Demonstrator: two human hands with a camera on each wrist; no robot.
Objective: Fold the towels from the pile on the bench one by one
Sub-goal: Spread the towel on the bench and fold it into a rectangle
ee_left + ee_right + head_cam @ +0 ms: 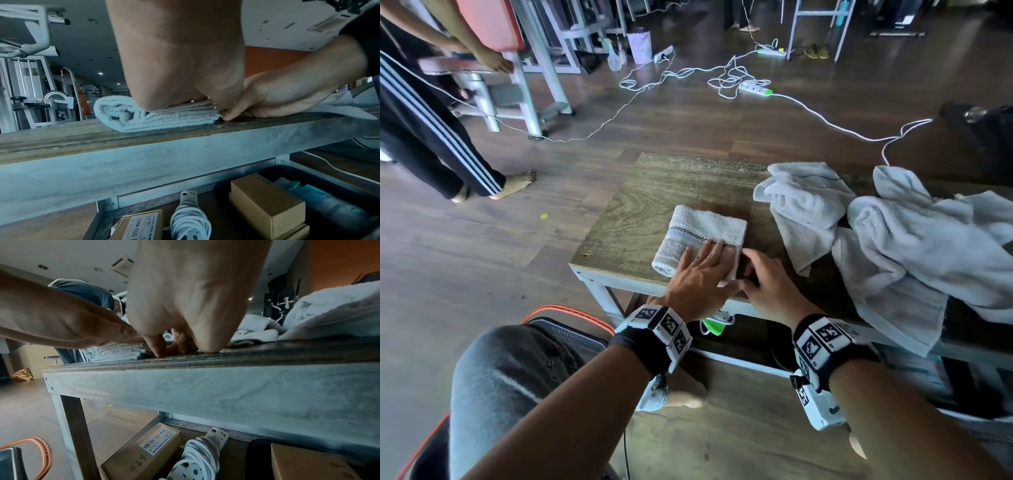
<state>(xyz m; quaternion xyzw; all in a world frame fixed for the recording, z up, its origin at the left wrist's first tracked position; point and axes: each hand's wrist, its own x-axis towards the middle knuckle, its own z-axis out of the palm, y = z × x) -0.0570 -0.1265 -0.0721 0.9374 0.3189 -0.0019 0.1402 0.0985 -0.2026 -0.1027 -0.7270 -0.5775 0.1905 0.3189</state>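
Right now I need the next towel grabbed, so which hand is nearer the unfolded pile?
Right. The right hand sits at the folded towel's right edge, on the side facing the unfolded pile. The left hand lies flat on the folded towel, farther away.

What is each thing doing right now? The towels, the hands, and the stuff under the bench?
folded towel: folded flat on the bench, pressed down.
left hand: fingers straight, flat on the folded towel.
right hand: fingers curled at the towel's near right edge, tips on the bench.
towel pile: crumpled, unfolded, partly hanging off the bench's near edge.
bench: upright.
power strip: cord coiled, under the bench.
cardboard box: closed.
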